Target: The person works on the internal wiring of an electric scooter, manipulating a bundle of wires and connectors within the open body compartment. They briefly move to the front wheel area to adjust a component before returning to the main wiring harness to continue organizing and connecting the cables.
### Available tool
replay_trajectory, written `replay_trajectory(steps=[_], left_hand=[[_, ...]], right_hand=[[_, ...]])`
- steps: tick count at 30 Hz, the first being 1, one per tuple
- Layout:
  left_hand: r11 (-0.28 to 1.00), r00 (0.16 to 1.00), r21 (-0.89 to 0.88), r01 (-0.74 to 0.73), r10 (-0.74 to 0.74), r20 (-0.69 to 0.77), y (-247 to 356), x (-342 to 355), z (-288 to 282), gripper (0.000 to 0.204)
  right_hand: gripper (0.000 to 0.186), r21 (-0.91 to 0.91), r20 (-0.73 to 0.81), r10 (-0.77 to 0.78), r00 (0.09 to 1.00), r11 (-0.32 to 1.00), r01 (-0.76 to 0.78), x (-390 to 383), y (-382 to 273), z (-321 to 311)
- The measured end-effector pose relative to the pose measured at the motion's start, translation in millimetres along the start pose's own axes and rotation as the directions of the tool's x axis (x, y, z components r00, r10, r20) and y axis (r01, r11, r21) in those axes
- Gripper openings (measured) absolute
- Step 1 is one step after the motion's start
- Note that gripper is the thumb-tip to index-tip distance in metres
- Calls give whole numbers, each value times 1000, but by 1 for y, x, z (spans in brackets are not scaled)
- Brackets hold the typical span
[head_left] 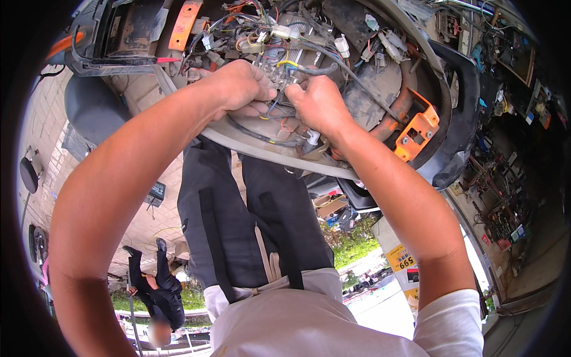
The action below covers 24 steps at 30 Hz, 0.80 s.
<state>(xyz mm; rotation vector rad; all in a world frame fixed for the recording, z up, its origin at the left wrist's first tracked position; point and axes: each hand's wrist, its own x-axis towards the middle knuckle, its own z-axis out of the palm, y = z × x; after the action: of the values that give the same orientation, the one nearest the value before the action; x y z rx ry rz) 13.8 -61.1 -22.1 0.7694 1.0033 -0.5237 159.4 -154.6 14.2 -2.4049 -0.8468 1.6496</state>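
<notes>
Both hands work close together in the open body of a scooter [256, 143], among a tangle of coloured wires. My left hand [241, 86] is closed, its fingertips around a small clear wire connector [276, 76]. Just to the right, my right hand [321, 102] pinches at the wires with thumb and forefinger; the exact strand is mostly hidden by the fingers. A thin blue wire [274, 107] hangs between the hands. Above them lie white plug connectors [285, 31] and a finned metal box [306, 30]. A thick black cable [324, 70] runs past my right fingers.
Orange metal brackets [418, 126] [185, 25] sit at either side of the scooter body. A black seat [95, 101] stands at left, and a small dark box [156, 193] lies on the paving. Tools and parts [505, 202] clutter the right. A person [157, 291] is farther off.
</notes>
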Motion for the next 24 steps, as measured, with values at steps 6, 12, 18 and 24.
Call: replay_trajectory(steps=[6,12,18,24], left_hand=[[989,998,144,-45,52,-46,6,1,8,11],[983,995,169,-75,85,-50,5,3,9,11],[998,999,48,-39,40,-25,2,5,6,11],[996,1000,-89,18,-16,17,0,2,1,9]], right_hand=[[36,8,-15,2,1000,1000,-1,5,7,4],[37,0,-15,-14,1000,1000,14,7,12,4],[38,-20,-3,5,1000,1000,-5,7,13,4],[38,-1,4,-7,1000,1000,7,7,12,4]])
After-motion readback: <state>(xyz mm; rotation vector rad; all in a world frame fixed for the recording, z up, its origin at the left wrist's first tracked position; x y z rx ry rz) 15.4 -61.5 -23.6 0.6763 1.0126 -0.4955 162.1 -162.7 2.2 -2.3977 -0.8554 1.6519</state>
